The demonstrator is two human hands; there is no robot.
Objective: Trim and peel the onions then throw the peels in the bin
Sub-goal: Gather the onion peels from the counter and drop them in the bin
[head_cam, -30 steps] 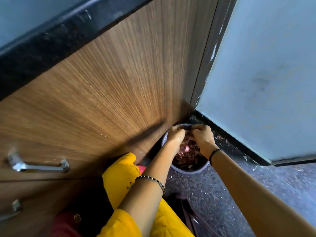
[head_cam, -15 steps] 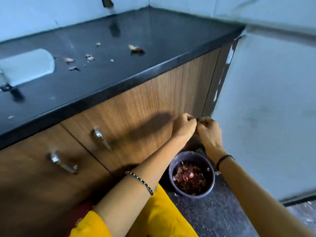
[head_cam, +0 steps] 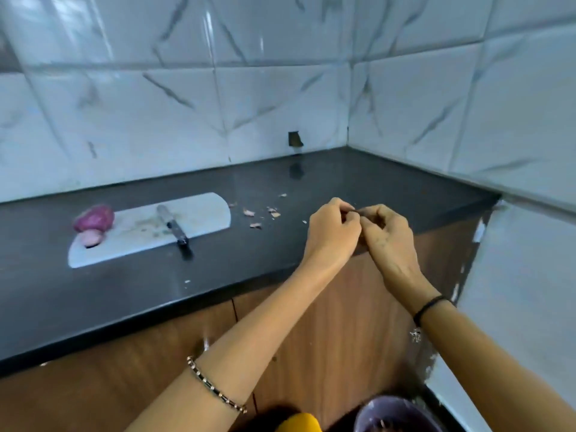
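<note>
While I watch through the head camera, a purple onion (head_cam: 93,219) sits at the far left of the black surface (head_cam: 93,294), against the left end of a white cutting board (head_cam: 202,213). A smaller pale onion piece (head_cam: 90,237) lies just in front of it on the board's corner. A knife (head_cam: 172,225) rests across the middle of the board, its dark handle overhanging the near edge. To the right of the board, loose peel bits (head_cam: 256,215) are scattered on the surface, well apart from the onion.

Farther right, my view shows the person's two hands raised together above the surface's front edge. The left hand (head_cam: 332,235), a beaded bracelet (head_cam: 215,386) on its forearm, has its fingers curled, thumb and forefinger closed on a thin dark peel scrap (head_cam: 357,210). The right hand (head_cam: 389,243), a black band (head_cam: 429,307) at its wrist, meets it fingertip to fingertip, its curled fingers nipping the same scrap from the other side. I cannot tell whether more peel lies inside the right palm.

Below the hands is a brown wooden cupboard (head_cam: 343,322). At the bottom right edge, on the floor beside it, is the rim of a purple bin (head_cam: 371,411) with dark scraps inside. White marbled tiled wall (head_cam: 249,88) backs the scene.
</note>
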